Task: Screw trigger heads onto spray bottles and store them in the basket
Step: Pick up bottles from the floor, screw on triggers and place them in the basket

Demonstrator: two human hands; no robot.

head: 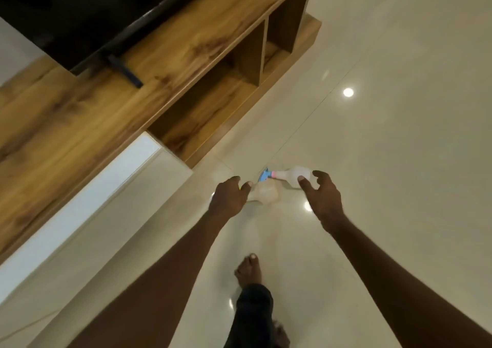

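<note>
looks like the pick-up step, both hands open and empty: left hand [229, 196] and right hand [323, 196] reaching for two translucent plastic spray bottles [292, 177] lying on the glossy cream floor [399, 134], next up grabbing one

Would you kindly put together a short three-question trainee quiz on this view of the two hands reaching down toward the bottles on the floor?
1. True or false: the translucent plastic spray bottle with the pink collar and blue trigger head is lying on its side on the glossy cream tiled floor.
2. Which hand is nearest the second translucent bottle? A. left hand B. right hand
3. Fill in: the long piece of furniture beside the bottles is a ____ cabinet with open shelves.

Key: 1 true; 2 A; 3 wooden. Neither hand grips a bottle yet; both are open with fingers spread.
</note>
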